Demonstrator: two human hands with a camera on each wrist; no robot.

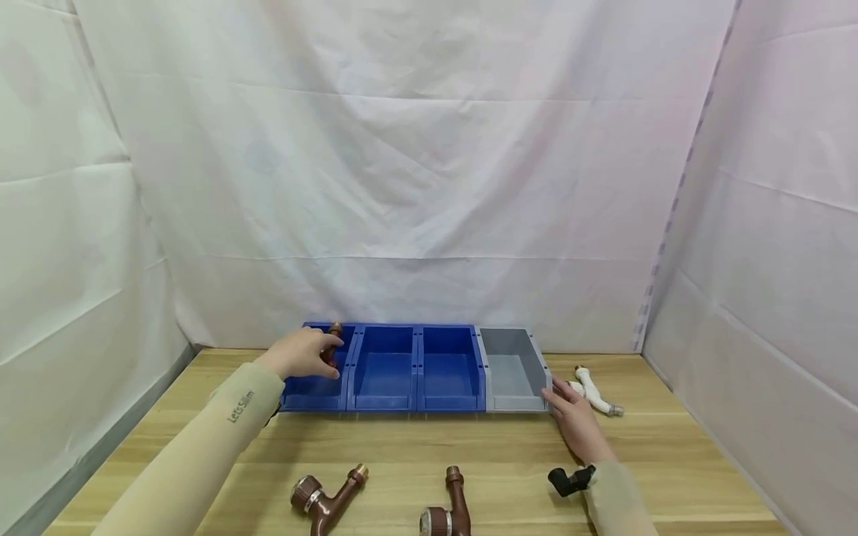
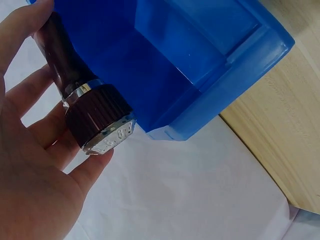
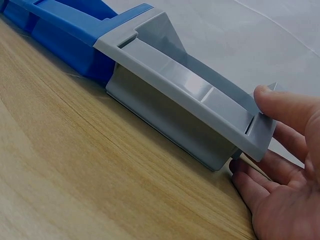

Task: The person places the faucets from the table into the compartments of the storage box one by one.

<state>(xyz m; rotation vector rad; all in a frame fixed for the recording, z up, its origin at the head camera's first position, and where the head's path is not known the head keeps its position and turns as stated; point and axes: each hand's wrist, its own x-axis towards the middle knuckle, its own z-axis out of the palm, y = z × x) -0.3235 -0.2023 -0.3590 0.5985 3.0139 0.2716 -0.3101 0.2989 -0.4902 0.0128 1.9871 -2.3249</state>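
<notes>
My left hand (image 1: 304, 353) grips a brown tap (image 2: 95, 107) over the leftmost blue bin (image 1: 311, 394). The tap's ribbed knob with a silvery cap faces out past the fingers in the left wrist view, while its brass-coloured end points up in the head view. At the right end of the row, my right hand (image 1: 575, 420) holds the front corner of the grey bin (image 3: 170, 130). Its thumb rests on the rim, and the other fingers are below and beside the corner.
Two more blue bins (image 1: 385, 402) (image 1: 452, 402) stand between the end bins. On the wooden table (image 1: 509, 461) in front lie two brown taps (image 1: 328, 506) (image 1: 458, 495). A white tap (image 1: 590, 391) is right of the grey bin. White cloth (image 1: 415, 179) hangs behind and at both sides.
</notes>
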